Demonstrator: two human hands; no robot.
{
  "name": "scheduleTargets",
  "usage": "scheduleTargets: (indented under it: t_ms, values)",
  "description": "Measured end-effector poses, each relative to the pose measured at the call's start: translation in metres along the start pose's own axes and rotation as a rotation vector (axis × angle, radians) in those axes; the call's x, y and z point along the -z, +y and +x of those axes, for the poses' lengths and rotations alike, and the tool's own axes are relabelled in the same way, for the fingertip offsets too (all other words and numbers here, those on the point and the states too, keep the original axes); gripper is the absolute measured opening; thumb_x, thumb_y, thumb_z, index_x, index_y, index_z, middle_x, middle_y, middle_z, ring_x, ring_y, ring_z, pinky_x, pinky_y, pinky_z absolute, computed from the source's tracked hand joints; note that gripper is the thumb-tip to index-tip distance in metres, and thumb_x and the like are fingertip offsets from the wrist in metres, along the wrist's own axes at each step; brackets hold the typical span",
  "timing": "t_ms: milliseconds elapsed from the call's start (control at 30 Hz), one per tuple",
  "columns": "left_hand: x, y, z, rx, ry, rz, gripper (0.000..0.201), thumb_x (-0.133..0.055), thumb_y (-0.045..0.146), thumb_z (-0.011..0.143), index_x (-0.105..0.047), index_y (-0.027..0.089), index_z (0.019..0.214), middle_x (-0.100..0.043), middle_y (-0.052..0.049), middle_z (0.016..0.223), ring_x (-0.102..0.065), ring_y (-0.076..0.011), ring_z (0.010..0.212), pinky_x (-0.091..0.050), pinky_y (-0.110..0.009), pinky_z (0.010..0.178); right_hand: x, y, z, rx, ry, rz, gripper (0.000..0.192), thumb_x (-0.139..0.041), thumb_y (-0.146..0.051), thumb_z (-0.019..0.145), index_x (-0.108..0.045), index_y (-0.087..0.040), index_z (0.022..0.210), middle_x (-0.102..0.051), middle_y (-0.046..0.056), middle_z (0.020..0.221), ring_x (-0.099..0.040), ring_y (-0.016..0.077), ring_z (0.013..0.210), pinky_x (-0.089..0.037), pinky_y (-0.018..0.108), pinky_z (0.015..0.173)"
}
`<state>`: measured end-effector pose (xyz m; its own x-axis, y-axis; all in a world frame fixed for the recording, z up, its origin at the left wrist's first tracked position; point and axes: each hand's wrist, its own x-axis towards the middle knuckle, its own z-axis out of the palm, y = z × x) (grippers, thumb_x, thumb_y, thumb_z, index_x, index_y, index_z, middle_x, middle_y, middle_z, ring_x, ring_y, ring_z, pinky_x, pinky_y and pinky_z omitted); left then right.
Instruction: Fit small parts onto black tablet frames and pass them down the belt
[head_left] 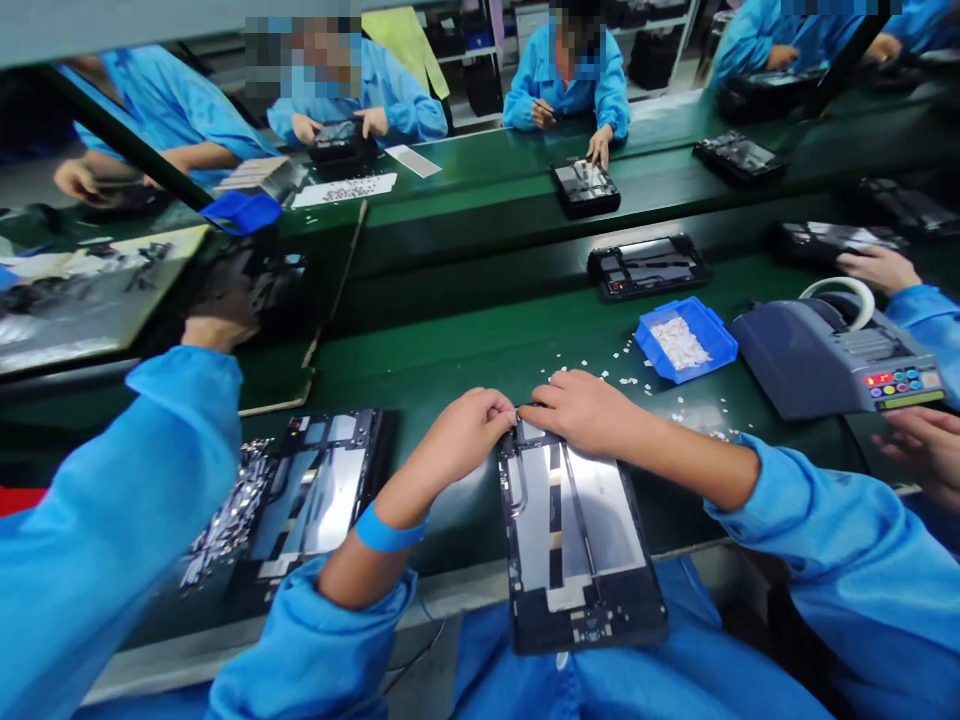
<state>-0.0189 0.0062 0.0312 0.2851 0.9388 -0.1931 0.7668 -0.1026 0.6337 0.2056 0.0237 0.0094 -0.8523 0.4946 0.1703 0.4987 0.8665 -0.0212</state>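
Both your hands pinched at the far end of the open tablet, near edge of the bench.

Your left hand (469,430) and right hand (581,410) meet fingertip to fingertip on the tablet's (574,540) top edge, fingers curled tight; whatever sits between them is hidden, can't tell if you're gripping a part. The tablet's near end overhangs the bench (465,350) toward your lap. A second open tablet (315,495) lies just to its left, its lower corner covered by a neighbour's blue sleeve (112,530). Blue bin (686,340) of small white pieces sits beyond your right hand, with loose bits scattered near it. Tape dispenser (832,355) is at the right; another person's hand (926,450) beside it is cut off by the frame.
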Motion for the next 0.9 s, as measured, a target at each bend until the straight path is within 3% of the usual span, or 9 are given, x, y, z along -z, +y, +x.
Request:
scheduleTargets:
  t_ms: [333,767,867,900]
  values:
    - [-0.003,0.003,0.006,0.062,-0.01,0.049,0.019,-0.052,0.027,0.09,-0.063,0.02,0.077,-0.062,-0.002,0.075,-0.055,-0.0195,0.071,-0.036,-0.032,0.065,0.004,-0.001,0.001,-0.007,-0.037,0.002,0.028,-0.05,-0.014,0.103,-0.068,-0.017,0.123,-0.066,0.009,0.1,-0.047,0.0234,0.089,-0.029,0.037,0.071]
    - [-0.028,0.005,-0.006,0.082,0.249,0.046,0.015,-0.055,0.02,0.091,-0.061,0.021,0.078,-0.061,-0.003,0.081,-0.057,-0.0217,0.083,-0.041,-0.033,0.073,0.006,-0.001,0.001,0.007,-0.036,0.014,0.026,-0.051,-0.015,0.104,-0.068,-0.016,0.123,-0.066,0.008,0.099,-0.049,0.0236,0.089,-0.028,0.037,0.071]
    - [-0.034,0.001,-0.007,0.104,0.31,-0.024,0.002,-0.059,0.022,0.091,-0.06,0.021,0.089,-0.057,0.0,0.082,-0.055,-0.0199,0.082,-0.041,-0.032,0.073,0.007,-0.001,0.001,0.004,-0.035,0.026,0.025,-0.05,-0.015,0.104,-0.069,-0.016,0.121,-0.067,0.008,0.099,-0.048,0.0233,0.089,-0.027,0.037,0.072]
    - [-0.036,-0.001,-0.007,0.13,0.325,-0.067,0.006,-0.061,0.023,0.09,-0.059,0.021,0.095,-0.055,0.001,0.082,-0.054,-0.0189,0.08,-0.04,-0.031,0.072,0.006,-0.001,0.001,0.0,-0.031,0.029,0.025,-0.05,-0.015,0.104,-0.069,-0.016,0.121,-0.068,0.008,0.1,-0.048,0.0233,0.089,-0.027,0.037,0.072]
